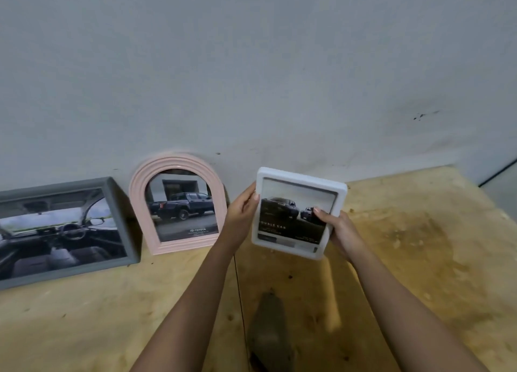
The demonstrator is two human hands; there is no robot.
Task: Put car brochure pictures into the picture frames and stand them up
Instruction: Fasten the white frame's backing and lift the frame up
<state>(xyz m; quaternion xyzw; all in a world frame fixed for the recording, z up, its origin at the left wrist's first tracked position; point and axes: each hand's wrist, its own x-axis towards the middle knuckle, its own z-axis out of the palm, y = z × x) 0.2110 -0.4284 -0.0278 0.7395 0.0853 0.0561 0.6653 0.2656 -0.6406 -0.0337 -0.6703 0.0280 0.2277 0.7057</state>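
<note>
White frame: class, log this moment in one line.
left hand, right hand: grip white frame at sides | grey frame, pink frame: standing by wall | white frame: not yet stood

The white frame [302, 180] holds a picture [291, 220] of dark cars under a pale sky, with white lettering. The pink frame [140, 192], ridged in bands, shows a dark blue pickup [181, 206]. The grey frame [56, 189] shows a black-and-grey car interior [61, 231]. The table [419, 245] is tan plywood stained brown. The wall [251, 63] is pale grey with dark specks.
</note>
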